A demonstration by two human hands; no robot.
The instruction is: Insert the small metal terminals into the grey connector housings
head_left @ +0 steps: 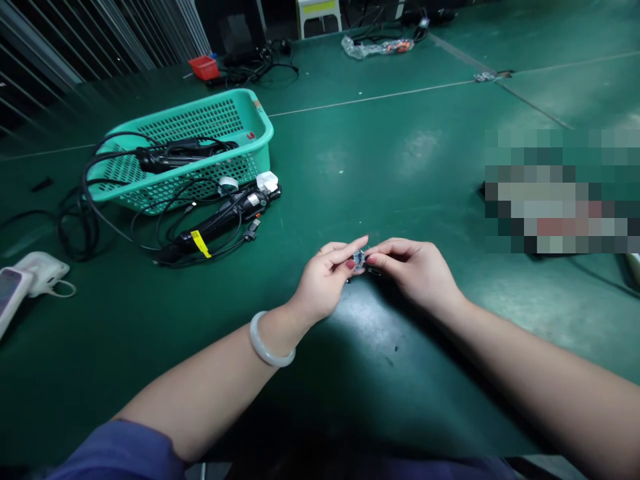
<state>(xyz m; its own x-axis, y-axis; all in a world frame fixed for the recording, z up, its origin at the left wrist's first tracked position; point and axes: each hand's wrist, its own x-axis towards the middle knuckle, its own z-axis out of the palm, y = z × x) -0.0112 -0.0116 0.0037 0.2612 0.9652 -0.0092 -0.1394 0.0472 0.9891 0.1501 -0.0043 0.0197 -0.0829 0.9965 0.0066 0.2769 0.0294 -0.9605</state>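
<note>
1. Pinching a small round part [359, 257] between both hands, I hold it just above the green table [400, 167], in front of me and near the middle of the view.
2. My left hand [327, 277] has thumb and forefinger closed on the part's left edge, with the other fingers curled in beneath. A pale bangle [270, 341] sits on that wrist.
3. My right hand [415, 270] meets it from the other side. Its fingertips are drawn together on the part's right edge, and the hand is otherwise empty.
4. The part is pale and bluish. It is too small for me to tell any more about it.
5. A teal basket [265, 130] stands well off to my left, with black cables [85, 193] spilling from it onto the table.
6. A black tool [225, 217] with a yellow label lies just in front of the basket, among those cables.
7. At the far left edge lies a phone [7, 293], beside a white box [43, 270].
8. Far back on the table are a red tray [204, 67] and a plastic bag [373, 47].
</note>
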